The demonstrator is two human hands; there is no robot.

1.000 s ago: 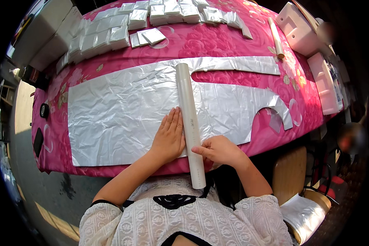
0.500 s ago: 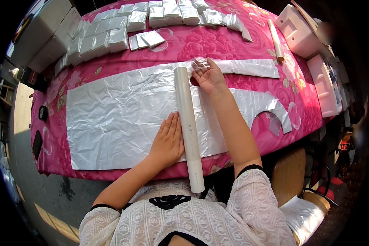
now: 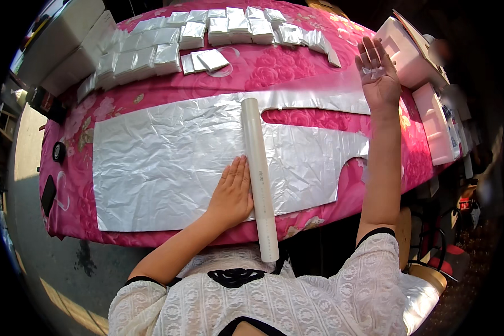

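Pale tube (image 3: 260, 179) lying across crinkled silvery plastic sheet (image 3: 162, 162).

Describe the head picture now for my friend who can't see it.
A person's left hand lies flat on a silvery sheet beside a pale tube; the right hand, palm showing, has whitish film at its fingers. Silvery packets sit at the back of the pink flowered cloth.

The sheet (image 3: 168, 162) is thin plastic film, glossy and crinkled; the tube (image 3: 257, 173) looks like smooth plastic with a soft sheen. The packets (image 3: 167, 53) toward eleven o'clock are shiny film. The tablecloth (image 3: 285, 66) is smooth, lustrous fabric. At two o'clock, the box (image 3: 411, 64) is matt foam; at six, the blouse (image 3: 252, 305) is textured, lacy cloth.
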